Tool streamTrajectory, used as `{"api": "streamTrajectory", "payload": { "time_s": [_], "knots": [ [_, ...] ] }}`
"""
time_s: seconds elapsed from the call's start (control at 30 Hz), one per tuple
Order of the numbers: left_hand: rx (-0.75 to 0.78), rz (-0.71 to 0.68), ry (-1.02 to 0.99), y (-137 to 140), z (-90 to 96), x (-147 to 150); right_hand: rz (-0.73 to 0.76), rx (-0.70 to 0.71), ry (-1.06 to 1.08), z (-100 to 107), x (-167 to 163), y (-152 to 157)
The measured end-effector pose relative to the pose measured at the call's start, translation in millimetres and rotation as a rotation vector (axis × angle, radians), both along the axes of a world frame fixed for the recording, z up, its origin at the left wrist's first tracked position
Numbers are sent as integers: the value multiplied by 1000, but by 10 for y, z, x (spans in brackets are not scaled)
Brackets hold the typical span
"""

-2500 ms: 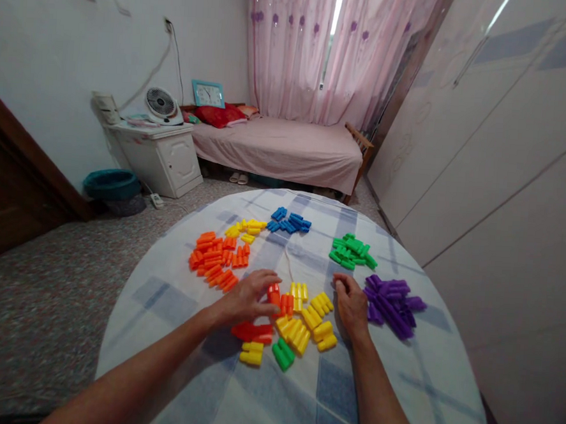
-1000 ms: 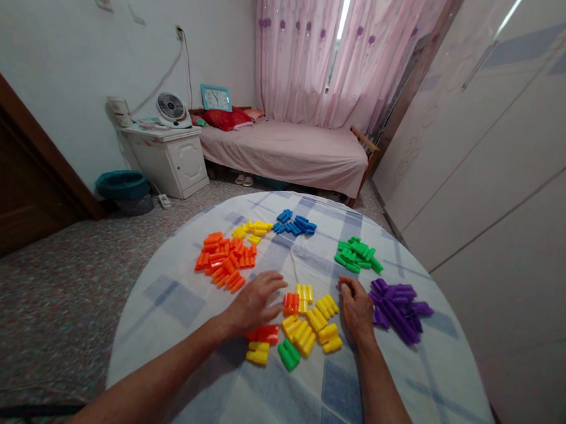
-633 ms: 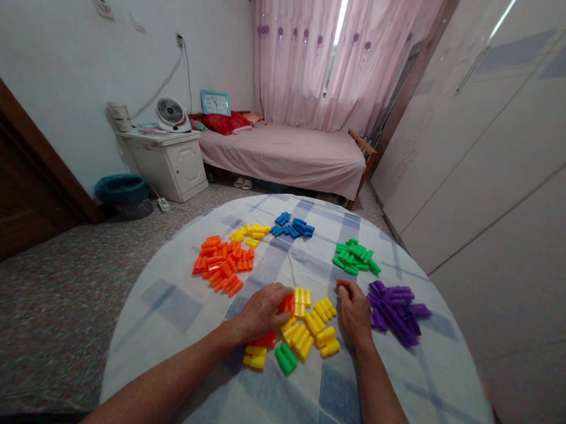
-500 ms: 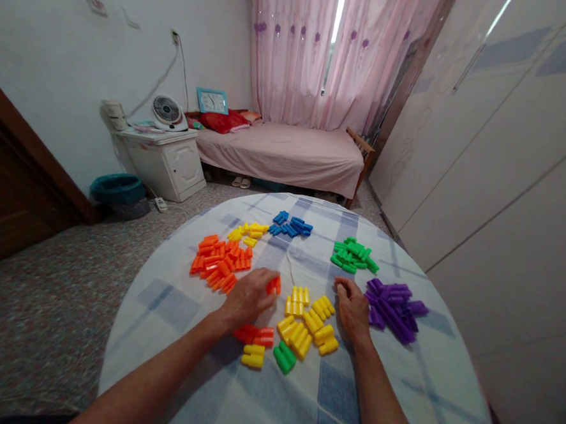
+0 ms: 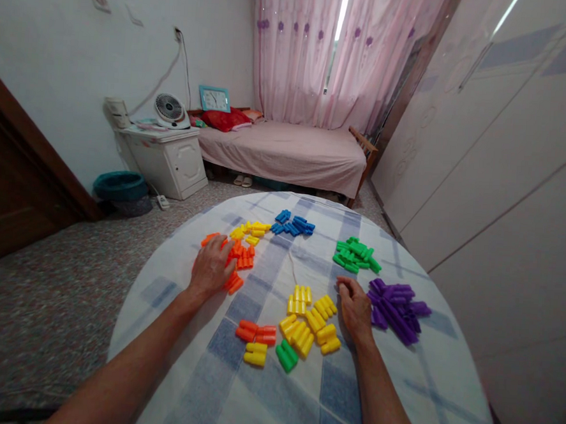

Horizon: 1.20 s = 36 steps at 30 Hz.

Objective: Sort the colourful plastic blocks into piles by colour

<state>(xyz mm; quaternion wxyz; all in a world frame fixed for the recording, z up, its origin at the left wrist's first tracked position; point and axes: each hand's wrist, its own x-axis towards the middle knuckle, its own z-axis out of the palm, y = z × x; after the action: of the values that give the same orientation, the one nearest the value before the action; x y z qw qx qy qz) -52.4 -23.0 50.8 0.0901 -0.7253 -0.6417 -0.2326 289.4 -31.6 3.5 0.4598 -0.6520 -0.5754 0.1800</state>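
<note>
My left hand (image 5: 211, 265) rests over the pile of orange plastic building pieces (image 5: 244, 256), its fingers spread and reaching down onto them. The palm and fingers cover part of that pile. My right hand (image 5: 354, 308) lies on the table with its fingers curled in, and no piece shows in it. It sits between the yellow pieces (image 5: 303, 331) and a heap of purple pieces (image 5: 396, 310). Two orange-red pieces (image 5: 256, 332), a yellow piece (image 5: 255, 354) and a green piece (image 5: 286, 356) lie close to the yellow group. The pieces look like short tubes joined side by side.
Green pieces (image 5: 356, 255), blue pieces (image 5: 292, 225) and a smaller yellow pile (image 5: 249, 230) lie farther back on the round table with a checked cloth (image 5: 272, 397). Beyond stand a bed (image 5: 287, 145), a white cabinet (image 5: 185, 164) and a bin (image 5: 119, 189). A wardrobe (image 5: 495, 186) is on the right.
My left hand has moved left from the table's middle to the orange pile. The orange piece at its fingertips no longer shows in the middle. My right hand has stayed in place.
</note>
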Motion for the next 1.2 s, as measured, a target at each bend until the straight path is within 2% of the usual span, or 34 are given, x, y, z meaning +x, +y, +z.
{"api": "streamTrajectory", "payload": {
  "time_s": [0.07,0.1,0.23,0.3,0.4,0.63,0.77,1.0,1.2],
  "knots": [
    [7,-118,-86,-159,3,74,-2,-4,2,-5,2,2],
    [-39,-198,-127,-257,10,110,-4,-8,0,-8,2,4],
    [-407,-508,-241,-665,59,230,-5,-26,-1,-21,8,11],
    [-523,-597,-266,-803,76,287,1,-32,0,-26,11,15],
    [-571,-666,-296,-868,45,388,-7,-30,-6,-26,9,15],
    [-476,-563,-417,-716,-171,610,-4,-16,-2,-11,0,0],
    [-417,-548,-461,-724,-192,651,-7,-25,-3,-22,7,5],
    [-265,-406,-556,-742,-236,656,3,-18,-18,-28,9,8],
    [-316,-463,-515,-758,-285,806,6,-46,3,-18,9,-8]
  ]
}}
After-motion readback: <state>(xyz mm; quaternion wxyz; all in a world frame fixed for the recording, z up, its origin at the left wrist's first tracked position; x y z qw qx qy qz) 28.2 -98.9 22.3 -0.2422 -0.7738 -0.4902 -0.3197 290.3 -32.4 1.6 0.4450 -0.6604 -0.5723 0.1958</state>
